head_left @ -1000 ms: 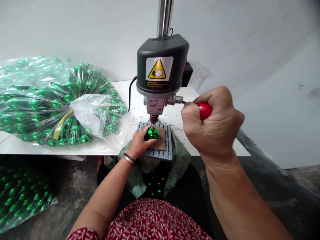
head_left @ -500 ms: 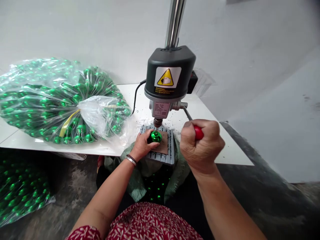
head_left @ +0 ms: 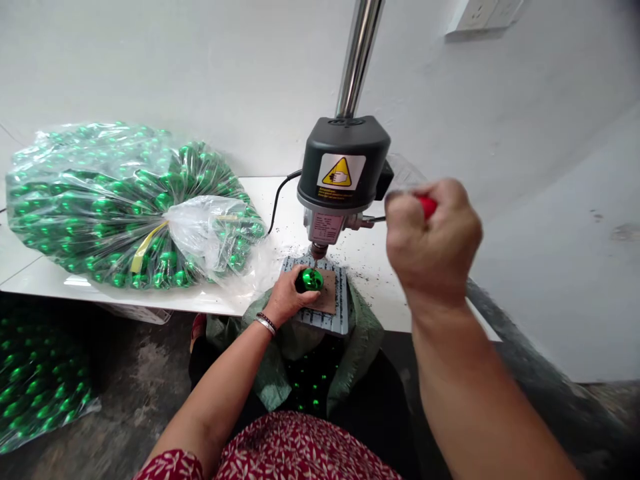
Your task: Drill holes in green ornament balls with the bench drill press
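Note:
My left hand [head_left: 289, 295] holds a shiny green ball [head_left: 313, 279] between thumb and fingers, on a brown square pad [head_left: 327, 298] over the grey ribbed base plate [head_left: 341, 320]. Right above the ball is the chuck [head_left: 319, 251] of a black and grey drill press [head_left: 346, 150], its thin bit close over the ball's top; whether they touch is hard to tell. My right hand [head_left: 434, 243] is closed round the red knob [head_left: 427, 206] of the press's lever, up and to the right of the base.
A large clear bag of green balls [head_left: 100, 220] lies on the white table [head_left: 360, 267] at left. Another such bag [head_left: 43, 373] is on the floor. A green sack [head_left: 367, 320] with balls hangs below the base. Dark shavings surround the plate. Wall sockets [head_left: 483, 15] show above.
My right hand has moved up and to the right with the red knob, and the lever has swung up. My left hand still holds the ball. The view has shifted slightly.

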Demonstrator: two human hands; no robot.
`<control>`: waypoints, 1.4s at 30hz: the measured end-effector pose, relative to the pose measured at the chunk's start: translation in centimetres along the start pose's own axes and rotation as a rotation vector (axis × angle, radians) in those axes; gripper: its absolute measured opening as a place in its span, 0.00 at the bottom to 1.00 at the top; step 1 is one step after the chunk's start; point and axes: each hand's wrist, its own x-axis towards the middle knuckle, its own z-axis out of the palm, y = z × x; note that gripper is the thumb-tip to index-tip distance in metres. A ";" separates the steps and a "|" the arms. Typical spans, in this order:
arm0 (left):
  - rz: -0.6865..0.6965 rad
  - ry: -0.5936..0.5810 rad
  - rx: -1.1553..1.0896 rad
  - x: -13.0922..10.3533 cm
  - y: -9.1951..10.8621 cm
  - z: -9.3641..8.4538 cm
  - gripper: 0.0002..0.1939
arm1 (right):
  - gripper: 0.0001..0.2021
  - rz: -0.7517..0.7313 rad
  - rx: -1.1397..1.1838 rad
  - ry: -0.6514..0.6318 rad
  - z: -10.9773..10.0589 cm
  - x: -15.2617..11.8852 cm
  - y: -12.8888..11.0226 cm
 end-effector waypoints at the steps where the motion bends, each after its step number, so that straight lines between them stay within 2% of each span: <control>1: -0.008 0.019 -0.022 -0.4 0.3 -0.1 0.24 | 0.10 0.091 -0.004 -0.062 0.0 1.4 -0.8; 3: -0.016 0.043 -0.039 -1.7 0.9 -0.8 0.24 | 0.12 0.198 -0.015 -0.118 0.0 3.5 -1.8; 5: 0.007 -0.036 -0.021 -3.6 1.4 -1.7 0.27 | 0.13 0.250 -0.023 -0.140 0.1 4.4 -2.3; 9: 0.109 -0.494 0.050 -7.8 1.3 -3.2 0.33 | 0.12 0.264 -0.029 -0.123 0.2 4.1 -2.3; 11: 0.090 -0.598 0.109 -9.2 0.6 -3.2 0.36 | 0.12 0.266 -0.015 -0.111 0.3 3.9 -2.2; 13: 0.028 -0.555 0.133 -9.9 -0.1 -3.3 0.38 | 0.12 0.278 0.000 -0.102 0.3 3.9 -2.2; 15: -0.017 -0.411 0.131 -9.7 -0.7 -4.2 0.34 | 0.11 0.288 -0.013 -0.091 0.4 4.0 -2.3; 18: -0.027 -0.066 0.281 -7.8 -1.4 -7.3 0.19 | 0.10 0.295 -0.058 -0.085 0.4 4.0 -2.2; 20: -0.076 0.164 0.552 -5.6 -1.8 -10.0 0.17 | 0.10 0.295 -0.065 -0.094 0.5 3.8 -2.1; 21: -0.124 0.213 0.700 -4.3 -2.0 -11.2 0.17 | 0.09 0.287 -0.055 -0.096 0.5 3.8 -2.0; 22: -0.181 0.230 0.822 -3.1 -2.3 -12.2 0.17 | 0.09 0.276 -0.041 -0.094 0.5 3.7 -1.9; 24: -0.213 0.178 0.962 -0.7 -2.9 -13.4 0.18 | 0.08 0.258 -0.017 -0.089 0.5 3.5 -1.8; 27: -0.206 0.100 0.955 1.8 -3.8 -13.4 0.22 | 0.07 0.259 -0.009 -0.087 0.6 3.5 -1.7; 30: -0.220 0.093 0.908 2.4 -4.3 -12.4 0.26 | 0.08 0.238 0.005 -0.083 0.6 3.5 -1.4; 32: -0.219 0.103 0.897 1.6 -4.4 -12.1 0.28 | 0.09 0.194 0.022 -0.083 0.6 3.4 -1.2; 35: -0.258 0.223 0.732 -1.4 -3.8 -12.1 0.28 | 0.09 0.120 0.028 -0.082 0.7 3.3 -0.8; 36: -0.275 0.284 0.602 -2.6 -3.4 -12.1 0.28 | 0.09 0.105 0.024 -0.080 0.7 3.2 -0.7; 37: -0.281 0.297 0.422 -4.0 -3.1 -12.1 0.29 | 0.09 0.096 0.019 -0.080 0.7 3.2 -0.7; 39: -0.246 0.299 -0.001 -6.3 -2.3 -11.7 0.30 | 0.09 0.093 0.017 -0.075 0.7 3.1 -0.8; 42: -0.231 0.178 -0.552 -7.9 -1.0 -10.1 0.33 | 0.10 0.115 0.032 -0.064 0.6 3.1 -1.2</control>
